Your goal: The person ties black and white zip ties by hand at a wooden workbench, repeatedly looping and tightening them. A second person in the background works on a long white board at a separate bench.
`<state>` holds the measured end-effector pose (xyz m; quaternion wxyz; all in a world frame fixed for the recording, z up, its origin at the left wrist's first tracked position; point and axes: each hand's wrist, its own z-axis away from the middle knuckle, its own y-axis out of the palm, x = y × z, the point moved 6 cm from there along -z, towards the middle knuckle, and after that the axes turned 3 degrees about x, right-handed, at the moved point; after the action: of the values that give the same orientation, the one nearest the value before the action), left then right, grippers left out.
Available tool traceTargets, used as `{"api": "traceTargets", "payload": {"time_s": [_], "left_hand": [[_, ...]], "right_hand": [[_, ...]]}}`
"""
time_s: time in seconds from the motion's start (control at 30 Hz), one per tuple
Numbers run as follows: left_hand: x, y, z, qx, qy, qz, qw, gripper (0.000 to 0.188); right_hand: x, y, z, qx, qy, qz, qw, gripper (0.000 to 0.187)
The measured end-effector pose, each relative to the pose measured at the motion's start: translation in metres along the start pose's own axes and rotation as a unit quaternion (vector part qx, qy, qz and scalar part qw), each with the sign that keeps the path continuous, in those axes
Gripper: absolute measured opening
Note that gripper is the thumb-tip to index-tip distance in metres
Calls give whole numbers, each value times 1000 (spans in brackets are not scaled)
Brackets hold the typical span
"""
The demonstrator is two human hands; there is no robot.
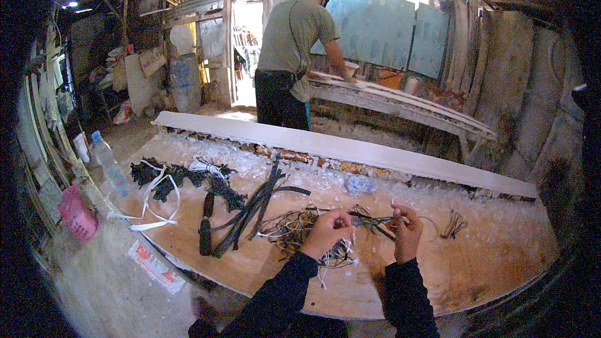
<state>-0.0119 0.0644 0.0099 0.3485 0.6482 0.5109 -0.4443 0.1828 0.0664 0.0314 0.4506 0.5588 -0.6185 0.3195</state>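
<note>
My left hand (329,233) is closed in a pinch above a tangle of thin dark and white cords (285,233). To its right, my right hand (407,233) is raised with thumb and fingers pinched, a tiny pale tip showing at them. Thin dark cords (370,220) run between the two hands; which strands each one grips is too small to make out. Left of the tangle lie long black strips (258,203) and a dark bound bundle (205,228). A small bunch of brown cords (453,224) rests beyond my right hand.
A long white board (338,150) lines the far edge of the wooden table (476,263). White strips (164,197), black frayed bundles (168,178) and a clear bottle (107,161) are on the left. Behind, another person (288,44) works at a long bench (400,106).
</note>
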Motion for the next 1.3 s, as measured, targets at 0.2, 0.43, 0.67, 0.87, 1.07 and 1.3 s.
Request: {"api": "traceTargets", "payload": {"time_s": [0.2,0.43,0.67,0.87,1.07,1.3], "left_hand": [[5,-44,4,-282,37,-54,957,14],[18,-69,8,-328,21,-74,942,7],[13,-49,4,-285,29,-201,937,6],[2,-31,3,-212,63,-256,941,18],[10,-10,-4,-59,34,-138,988,15],[-2,31,15,265,-5,22,964,18]], "right_hand": [[12,24,18,77,-57,70,993,9],[24,69,53,390,-39,64,918,10],[30,75,60,457,-18,43,888,11],[24,62,52,373,53,4,926,5],[5,43,32,217,63,-63,972,15],[10,17,13,45,-108,112,987,13]]}}
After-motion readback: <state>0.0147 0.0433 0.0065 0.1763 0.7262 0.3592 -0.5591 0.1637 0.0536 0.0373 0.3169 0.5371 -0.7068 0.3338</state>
